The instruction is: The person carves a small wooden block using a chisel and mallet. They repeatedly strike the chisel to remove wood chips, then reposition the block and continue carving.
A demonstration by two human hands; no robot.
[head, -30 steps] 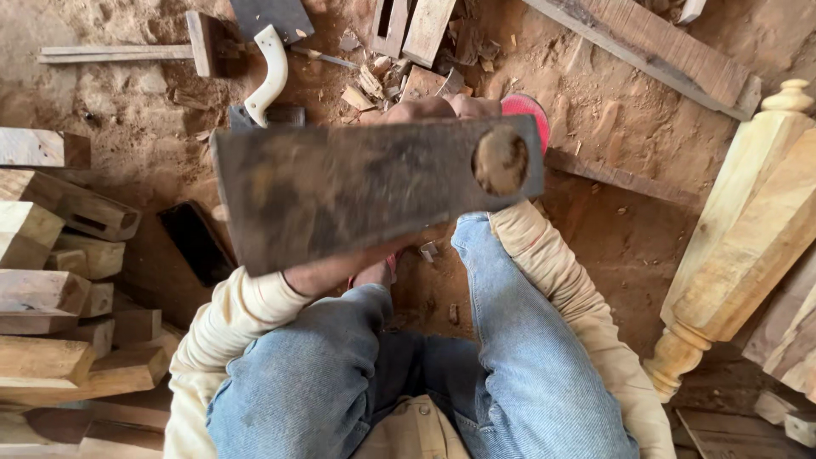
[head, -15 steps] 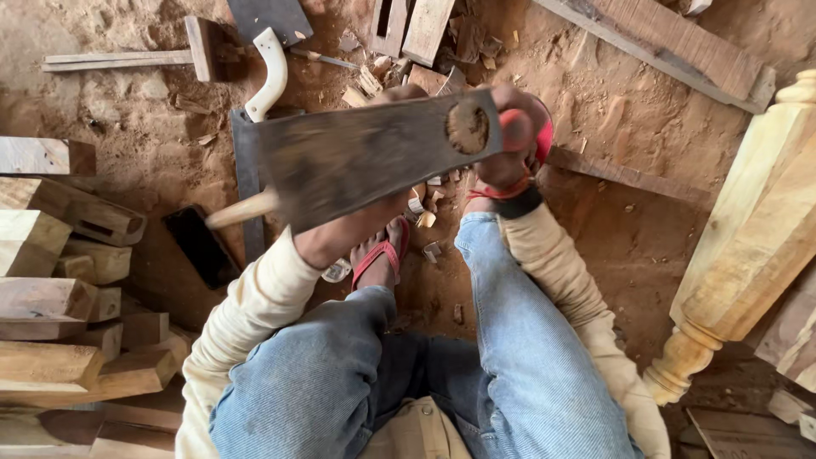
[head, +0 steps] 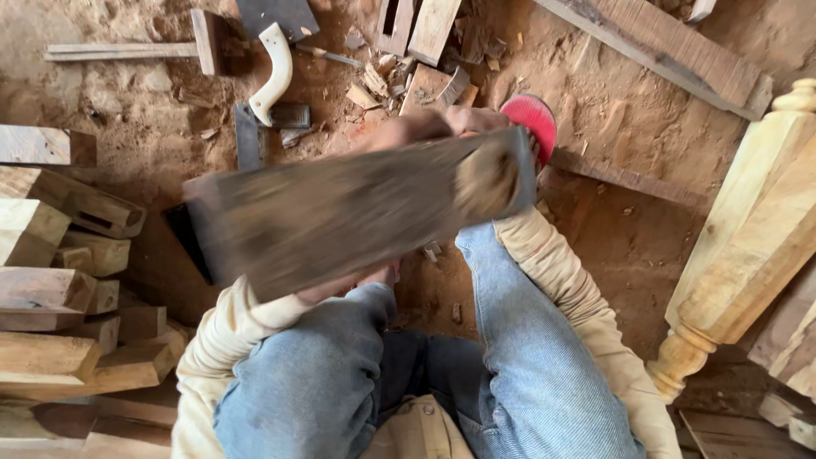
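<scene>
Motion blur smears a broad, flat, dark metal blade (head: 340, 217) that fills the middle of the view, lying almost level with its right end tipped slightly up and a round eye near that end. The person sits on the sandy floor (head: 127, 93) with knees in blue jeans (head: 510, 340) drawn up and cream sleeves reaching forward. The left hand (head: 348, 285) shows only as a sliver of fingers under the blade's near edge, just above the left knee; whether it grips anything cannot be told. The right hand (head: 425, 127) is a blurred shape just past the blade's far edge, close against it, and its grasp cannot be made out either. A red sandal (head: 531, 119) shows at the blade's far right corner.

On the floor farther off lie a white curved handle (head: 272, 72) beside a dark metal square (head: 246, 136), a wooden mallet (head: 136, 47) to the far left, and scattered wood offcuts (head: 425, 51). A stack of squared timber blocks (head: 51, 280) lines the left side. A long plank (head: 654, 51) runs across the far right, and a pale turned wooden post (head: 748, 238) lies at the right edge.
</scene>
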